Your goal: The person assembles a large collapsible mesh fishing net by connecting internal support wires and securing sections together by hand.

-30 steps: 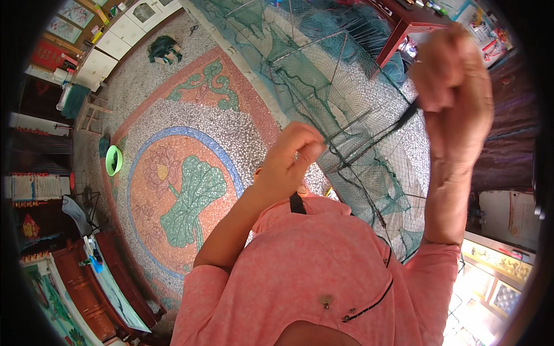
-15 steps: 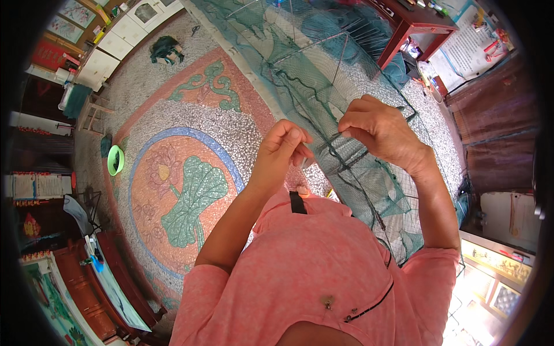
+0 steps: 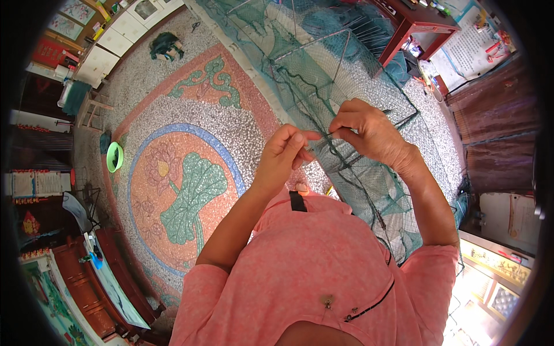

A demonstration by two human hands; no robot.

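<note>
In front of my chest my left hand (image 3: 284, 153) is raised, its index finger pointing right and the other fingers curled in by the thumb. Whatever it may hold is too fine to make out. Close to that fingertip, my right hand (image 3: 375, 135) pinches thumb and index finger together; what lies in the pinch cannot be made out. Beneath and beyond both hands spreads a long green fishing net (image 3: 309, 89) with dark rods and cords. Part of the net behind the fingers is hidden.
A red wooden table (image 3: 412, 26) stands at the far right. Far left, there is a green basin (image 3: 115, 157) on the patterned floor (image 3: 147, 202), a wooden stool (image 3: 92, 111) and a dark bundle (image 3: 166, 46). White cabinets (image 3: 124, 32) line the far left wall.
My right hand has shifted left and slightly down, closer to the left one. The left index finger has stretched out toward it.
</note>
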